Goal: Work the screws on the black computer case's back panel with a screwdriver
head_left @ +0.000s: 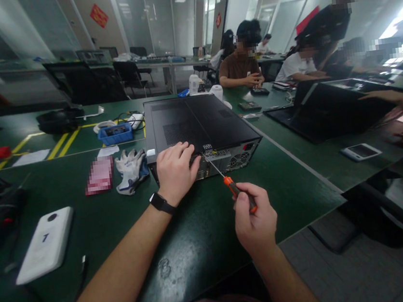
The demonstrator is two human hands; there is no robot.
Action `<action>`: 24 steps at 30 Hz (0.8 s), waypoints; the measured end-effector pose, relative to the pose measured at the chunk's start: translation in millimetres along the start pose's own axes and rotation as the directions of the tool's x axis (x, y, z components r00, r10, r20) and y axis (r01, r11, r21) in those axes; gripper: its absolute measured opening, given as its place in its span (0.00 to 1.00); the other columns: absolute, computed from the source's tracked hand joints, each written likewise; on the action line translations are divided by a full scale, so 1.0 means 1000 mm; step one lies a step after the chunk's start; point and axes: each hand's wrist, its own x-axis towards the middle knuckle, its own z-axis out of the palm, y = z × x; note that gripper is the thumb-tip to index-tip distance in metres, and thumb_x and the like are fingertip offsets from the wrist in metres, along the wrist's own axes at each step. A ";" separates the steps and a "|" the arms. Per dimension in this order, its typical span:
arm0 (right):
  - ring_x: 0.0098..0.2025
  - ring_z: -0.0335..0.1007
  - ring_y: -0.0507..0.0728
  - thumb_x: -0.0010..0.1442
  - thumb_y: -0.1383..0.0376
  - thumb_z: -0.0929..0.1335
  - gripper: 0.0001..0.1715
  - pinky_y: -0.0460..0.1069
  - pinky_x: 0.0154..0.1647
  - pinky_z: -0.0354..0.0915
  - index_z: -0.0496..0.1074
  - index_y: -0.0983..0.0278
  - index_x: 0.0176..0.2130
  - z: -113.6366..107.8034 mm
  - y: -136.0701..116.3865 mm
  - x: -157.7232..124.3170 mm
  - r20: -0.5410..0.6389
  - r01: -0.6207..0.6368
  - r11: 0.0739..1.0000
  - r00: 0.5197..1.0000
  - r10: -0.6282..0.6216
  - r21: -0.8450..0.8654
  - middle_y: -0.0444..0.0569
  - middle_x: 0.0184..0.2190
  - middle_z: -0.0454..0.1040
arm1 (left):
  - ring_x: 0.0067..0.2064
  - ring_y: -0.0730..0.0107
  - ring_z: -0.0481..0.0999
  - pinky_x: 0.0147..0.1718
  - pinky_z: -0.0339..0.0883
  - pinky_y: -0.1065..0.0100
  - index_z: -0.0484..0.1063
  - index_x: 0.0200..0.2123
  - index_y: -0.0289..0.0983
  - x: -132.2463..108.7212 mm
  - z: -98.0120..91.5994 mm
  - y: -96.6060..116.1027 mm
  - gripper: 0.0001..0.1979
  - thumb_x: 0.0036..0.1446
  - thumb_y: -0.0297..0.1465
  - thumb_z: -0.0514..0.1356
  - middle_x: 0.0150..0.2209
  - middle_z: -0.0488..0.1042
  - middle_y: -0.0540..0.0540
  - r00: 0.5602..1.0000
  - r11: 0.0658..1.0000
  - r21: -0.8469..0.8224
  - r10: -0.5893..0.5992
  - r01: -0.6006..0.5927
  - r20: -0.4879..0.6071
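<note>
A black desktop computer case (197, 117) lies flat on the green table, with its rear panel facing me. My left hand (177, 166) grips the top rear edge of the case, fingers over the top and thumb by the back panel. My right hand (255, 215) is closed around the orange and dark handle of a screwdriver (228, 181). The screwdriver's shaft slants up to the left, and its tip meets the rear panel close to my left thumb. What the tip touches there is too small to make out.
Left of the case are gloves (131, 171), a blue tray (115, 133) and a white power bank (46, 243). To the right, a phone (361, 151) lies before another open black case (342, 106), where a co-worker's hand (384, 97) rests. More people sit behind.
</note>
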 end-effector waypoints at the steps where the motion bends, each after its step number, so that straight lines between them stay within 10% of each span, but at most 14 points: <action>1: 0.29 0.79 0.54 0.71 0.65 0.66 0.11 0.48 0.29 0.73 0.74 0.60 0.51 0.000 0.000 0.000 0.013 -0.007 1.000 1.000 0.007 0.003 0.48 0.37 0.82 | 0.60 0.49 0.79 0.57 0.68 0.49 0.78 0.53 0.38 0.000 0.000 0.000 0.13 0.69 0.36 0.62 0.55 0.82 0.39 1.000 1.000 -0.002 -0.005 0.005 0.007; 24: 0.33 0.77 0.55 0.65 0.67 0.68 0.13 0.51 0.35 0.75 0.71 0.60 0.50 -0.005 -0.004 0.008 0.052 0.062 0.998 0.997 -0.062 -0.009 0.47 0.38 0.78 | 0.60 0.48 0.80 0.57 0.69 0.47 0.79 0.53 0.39 0.000 -0.001 0.001 0.13 0.69 0.36 0.62 0.55 0.83 0.39 1.000 1.000 -0.011 -0.007 0.007 0.013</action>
